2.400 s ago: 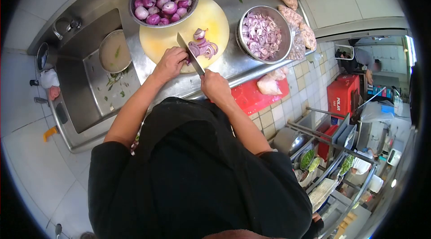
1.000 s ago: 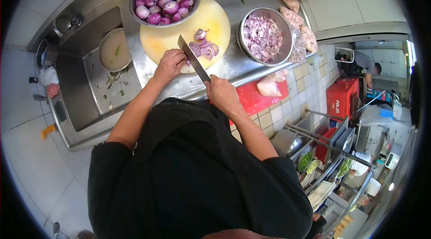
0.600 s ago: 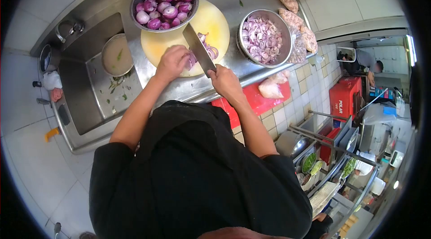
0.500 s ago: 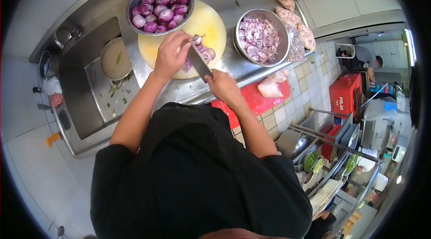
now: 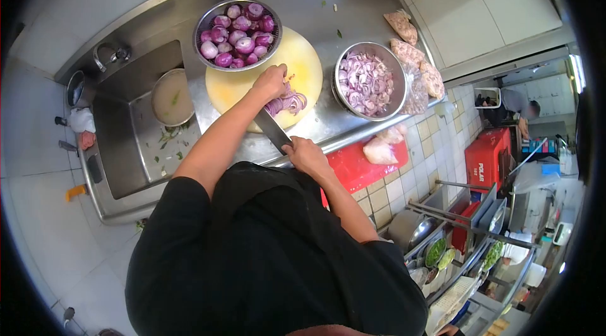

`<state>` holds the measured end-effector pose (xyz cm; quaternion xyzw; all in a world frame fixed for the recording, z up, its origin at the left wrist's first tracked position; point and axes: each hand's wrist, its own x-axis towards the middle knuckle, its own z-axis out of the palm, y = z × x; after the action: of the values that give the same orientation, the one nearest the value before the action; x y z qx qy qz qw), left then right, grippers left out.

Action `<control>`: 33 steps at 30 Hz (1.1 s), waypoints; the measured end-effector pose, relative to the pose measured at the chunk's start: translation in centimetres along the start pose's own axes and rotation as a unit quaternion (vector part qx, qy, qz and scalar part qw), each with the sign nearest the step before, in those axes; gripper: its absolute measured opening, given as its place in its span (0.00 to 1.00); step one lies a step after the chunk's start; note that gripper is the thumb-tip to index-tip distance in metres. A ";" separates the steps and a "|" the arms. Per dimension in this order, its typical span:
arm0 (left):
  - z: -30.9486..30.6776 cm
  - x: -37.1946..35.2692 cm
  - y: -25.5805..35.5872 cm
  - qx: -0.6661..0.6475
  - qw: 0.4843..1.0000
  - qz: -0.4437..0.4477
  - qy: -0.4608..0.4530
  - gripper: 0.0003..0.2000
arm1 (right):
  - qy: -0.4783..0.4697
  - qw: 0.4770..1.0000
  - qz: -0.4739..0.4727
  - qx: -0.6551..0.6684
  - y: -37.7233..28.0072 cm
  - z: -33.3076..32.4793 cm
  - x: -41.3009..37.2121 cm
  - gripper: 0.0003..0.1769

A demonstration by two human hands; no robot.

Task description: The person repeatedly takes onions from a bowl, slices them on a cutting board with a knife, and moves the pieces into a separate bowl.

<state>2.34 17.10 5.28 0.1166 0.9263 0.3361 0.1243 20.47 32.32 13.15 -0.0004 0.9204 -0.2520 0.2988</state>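
My right hand point(image 5: 307, 154) grips the handle of a broad kitchen knife point(image 5: 273, 132), its blade pointing up and left beside the board's near edge. My left hand point(image 5: 271, 82) rests over the round yellowish cutting board point(image 5: 224, 93) with fingers curled together; whatever they pinch is hidden. Just below it lie sliced red onions point(image 5: 291, 102), with small brownish scraps near the fingertips. A metal colander point(image 5: 221, 69) of peeled whole red onions point(image 5: 237, 38) overlaps the board's far left edge. To the right stands a steel bowl point(image 5: 404, 83) of sliced onions point(image 5: 366, 80).
At left is a steel sink point(image 5: 120, 146) holding a pot of cloudy water point(image 5: 172, 97) and green scraps. Bags of pale meat point(image 5: 407, 52) line the counter's right end. Below the counter edge, raw poultry point(image 5: 380, 151) lies on a red surface point(image 5: 350, 165). Another person point(image 5: 521, 103) is farther off.
The knife has come away from the onion toward me, its blade lower. My left hand has moved over the far side of the slices, and the camera view has shifted.
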 end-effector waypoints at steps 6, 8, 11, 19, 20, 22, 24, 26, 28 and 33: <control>-1.5 -1.9 1.6 -0.114 0.986 0.042 0.113 0.19 | 0.008 1.000 -0.022 -0.004 1.3 0.2 1.2 0.23; -3.0 -4.2 3.1 -0.181 0.964 0.097 0.168 0.19 | 0.025 1.000 -0.007 -0.011 1.6 -0.3 1.6 0.22; -2.2 -7.8 2.7 -0.226 0.947 0.110 0.202 0.19 | 0.056 0.998 0.007 -0.005 2.5 -1.2 2.4 0.22; 0.7 -13.8 -4.1 0.013 0.944 0.157 0.291 0.27 | 0.099 0.995 0.002 -0.006 0.8 -0.5 1.8 0.18; 0.4 -13.9 -3.8 -0.031 0.942 0.154 0.297 0.23 | 0.103 0.995 0.002 -0.009 0.3 -0.4 1.3 0.17; -0.3 -14.2 -5.1 -0.074 0.957 0.189 0.206 0.19 | 0.119 0.993 -0.006 -0.021 -0.5 0.1 1.1 0.16; -0.9 -14.0 -5.5 -0.098 0.955 0.235 0.154 0.12 | 0.114 0.993 -0.015 -0.031 -1.0 0.7 1.2 0.16; -1.2 -13.5 -5.8 -0.088 0.955 0.251 0.129 0.11 | 0.122 0.990 -0.035 -0.055 -0.6 2.1 1.9 0.15; -1.6 -12.8 -5.7 -0.078 0.956 0.263 0.101 0.09 | 0.133 0.988 -0.040 -0.063 -0.9 1.9 1.3 0.15; -2.4 -12.4 -5.5 -0.075 0.961 0.259 0.054 0.08 | 0.136 0.988 -0.041 -0.059 -1.8 1.8 0.4 0.15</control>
<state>12.57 7.82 5.39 0.3244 0.8421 0.4307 -0.0090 20.86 29.84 12.55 -0.0213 0.9651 -0.2065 0.1598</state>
